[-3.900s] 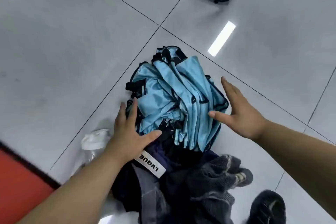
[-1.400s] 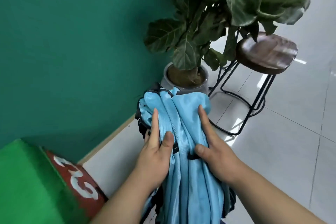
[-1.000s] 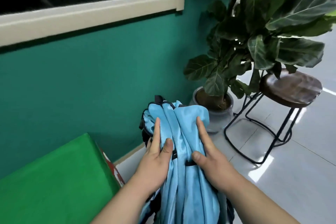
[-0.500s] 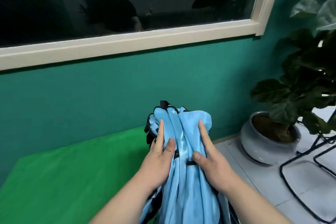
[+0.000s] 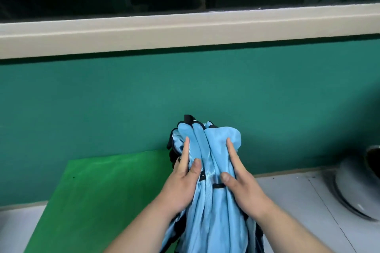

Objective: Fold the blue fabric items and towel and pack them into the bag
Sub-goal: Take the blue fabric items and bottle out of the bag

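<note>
— So, held how?
— Clasped from both sides: left hand (image 5: 181, 185) on the left flank of the blue fabric bundle (image 5: 207, 201), right hand (image 5: 244, 189) on the right flank.
— Wide or narrow?
— Narrow, closed firmly on the cloth. Left thumb pressed onto the front face, left index finger stretched straight up along a fold, remaining fingers wrapped round the side and mostly hidden. Much the same on the right: thumb flat on the front just beside a small black loop (image 5: 218, 185), index finger laid up along the edge, the rest out of sight behind.
— And sitting where against that grip?
— Squeezed upright between the two palms. Top poking out above both index fingertips, with black trim (image 5: 188, 118) at the peak and down the left side. Lower part hanging below the wrists, between the forearms, running off the bottom edge.
— Resting on anything?
— Cannot tell. Raised in front of a teal wall (image 5: 185, 98), overlapping in view the right edge of a green surface (image 5: 98, 201).
— Around it?
— Cream window sill (image 5: 185, 31) high up, dark glass above; grey floor tiles (image 5: 298, 201) to the right, part of a pale round pot (image 5: 357, 187) at the right edge.
</note>
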